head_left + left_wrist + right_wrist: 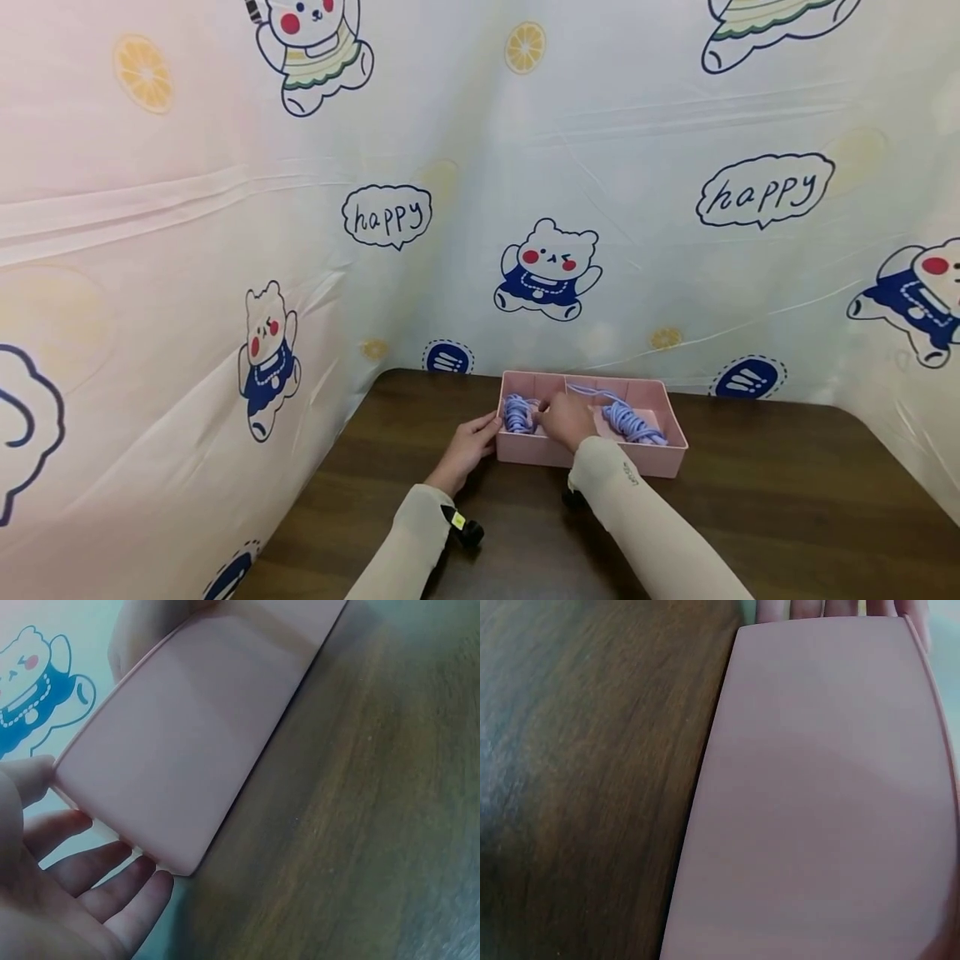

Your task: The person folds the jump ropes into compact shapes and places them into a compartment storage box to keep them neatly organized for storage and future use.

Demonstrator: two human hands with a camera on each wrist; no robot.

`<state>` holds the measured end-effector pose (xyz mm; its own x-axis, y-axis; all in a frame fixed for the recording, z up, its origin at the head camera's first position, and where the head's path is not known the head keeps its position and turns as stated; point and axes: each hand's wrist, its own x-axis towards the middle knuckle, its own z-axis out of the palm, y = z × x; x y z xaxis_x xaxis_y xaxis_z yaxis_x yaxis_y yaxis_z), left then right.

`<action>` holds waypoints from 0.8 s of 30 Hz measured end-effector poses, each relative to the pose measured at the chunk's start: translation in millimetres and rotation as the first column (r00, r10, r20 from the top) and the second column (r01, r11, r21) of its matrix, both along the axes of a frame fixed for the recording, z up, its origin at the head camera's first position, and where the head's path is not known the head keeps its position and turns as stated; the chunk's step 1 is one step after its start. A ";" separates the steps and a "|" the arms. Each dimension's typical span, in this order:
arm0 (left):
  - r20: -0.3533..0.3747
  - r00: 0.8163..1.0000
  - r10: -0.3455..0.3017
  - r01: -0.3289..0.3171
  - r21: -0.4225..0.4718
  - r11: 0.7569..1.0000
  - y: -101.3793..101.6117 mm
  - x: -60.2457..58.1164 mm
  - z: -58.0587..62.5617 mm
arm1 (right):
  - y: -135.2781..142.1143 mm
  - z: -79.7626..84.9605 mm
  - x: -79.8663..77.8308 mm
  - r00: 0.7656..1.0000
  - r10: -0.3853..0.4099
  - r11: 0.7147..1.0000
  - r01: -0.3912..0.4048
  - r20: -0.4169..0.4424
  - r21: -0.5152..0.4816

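Note:
A pink divided box (532, 451) stands on the table. In its left part lies a wound bundle of periwinkle-blue cord (517, 414). Another such cord bundle (632, 424) lies slanted in the right part, its loose strands trailing toward the back. My left hand (468, 446) holds the box's left end, thumb at the rim corner and fingers against the end wall in the left wrist view. My right hand (567, 419) reaches over the front wall and grips the left bundle's right side with bent fingers; its fingertips are partly hidden. The front wall fills most of the right wrist view.
The brown wooden table (780, 492) extends to both sides and in front of the box. Behind and at the sides hangs a printed cloth (637, 275) with bears and lettering; the box stands close to it at the table's back edge.

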<state>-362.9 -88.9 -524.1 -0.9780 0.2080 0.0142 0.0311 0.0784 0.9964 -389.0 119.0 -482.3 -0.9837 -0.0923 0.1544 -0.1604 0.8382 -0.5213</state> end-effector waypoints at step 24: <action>-0.343 0.939 -0.013 -0.165 -0.485 0.859 -19.6 -6.9 7.4 | 39.3 -0.6 42.7 0.963 0.247 0.906 -0.190 -0.108 0.377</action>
<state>-369.8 -108.5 -516.7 -0.9486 0.1987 0.2462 0.3163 0.5774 0.7527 -346.3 158.4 -482.9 -0.9003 -0.3795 0.2133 -0.4135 0.8987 -0.1462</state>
